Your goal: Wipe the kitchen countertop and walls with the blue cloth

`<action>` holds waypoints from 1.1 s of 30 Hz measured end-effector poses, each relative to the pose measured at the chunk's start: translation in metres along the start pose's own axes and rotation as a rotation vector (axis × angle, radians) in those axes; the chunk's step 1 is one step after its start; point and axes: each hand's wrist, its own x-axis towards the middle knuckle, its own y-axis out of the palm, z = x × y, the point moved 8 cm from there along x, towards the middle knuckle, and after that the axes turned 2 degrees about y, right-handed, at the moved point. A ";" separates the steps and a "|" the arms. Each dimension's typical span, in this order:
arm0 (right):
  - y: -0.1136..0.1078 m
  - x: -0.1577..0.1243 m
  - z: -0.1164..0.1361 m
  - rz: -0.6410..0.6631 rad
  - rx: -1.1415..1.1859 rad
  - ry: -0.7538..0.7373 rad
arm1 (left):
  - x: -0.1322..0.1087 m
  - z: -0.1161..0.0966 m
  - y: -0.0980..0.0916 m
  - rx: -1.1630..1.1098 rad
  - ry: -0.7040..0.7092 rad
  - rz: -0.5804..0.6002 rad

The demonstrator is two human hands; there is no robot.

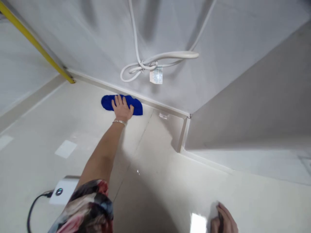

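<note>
My left hand (122,110) lies palm down with the fingers spread on a blue cloth (136,108). It presses the cloth onto the glossy cream floor tiles right at the baseboard (165,108) of the grey wall. A thin bracelet circles that wrist, and a patterned sleeve covers the upper arm at the bottom left. My right hand (224,221) rests on the floor at the bottom edge and is partly cut off by the frame. Its fingers are curled and whether it holds anything is unclear.
A looped white cable (155,63) with a paper tag hangs on the wall above the cloth. A yellow pole (36,43) slants down to the floor at the left. A white device (63,191) with a black cord lies beside my left arm. A wall corner (187,129) juts out at the right.
</note>
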 end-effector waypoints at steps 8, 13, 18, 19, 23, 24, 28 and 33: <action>0.004 0.006 0.015 -0.038 0.005 -0.074 | -0.072 -0.040 -0.018 -0.008 0.087 0.069; 0.006 0.009 0.019 -0.092 0.042 -0.138 | -0.143 -0.049 -0.028 0.021 0.054 0.032; 0.012 0.011 0.017 -0.125 0.083 -0.114 | -0.227 -0.083 -0.030 -0.016 0.122 0.010; 0.013 0.012 0.018 -0.122 0.088 -0.107 | -0.244 -0.092 -0.029 -0.025 0.145 0.014; 0.015 0.016 0.020 -0.081 0.095 -0.081 | -0.311 -0.139 -0.019 -0.055 0.277 0.076; 0.015 0.017 0.020 -0.075 0.099 -0.074 | -0.328 -0.153 -0.017 -0.063 0.319 0.090; 0.019 0.018 0.016 -0.061 0.113 -0.055 | -0.396 -0.207 -0.009 -0.071 0.462 0.130; 0.021 0.022 0.016 -0.101 0.214 -0.088 | -0.476 -0.261 -0.006 -0.060 0.701 0.175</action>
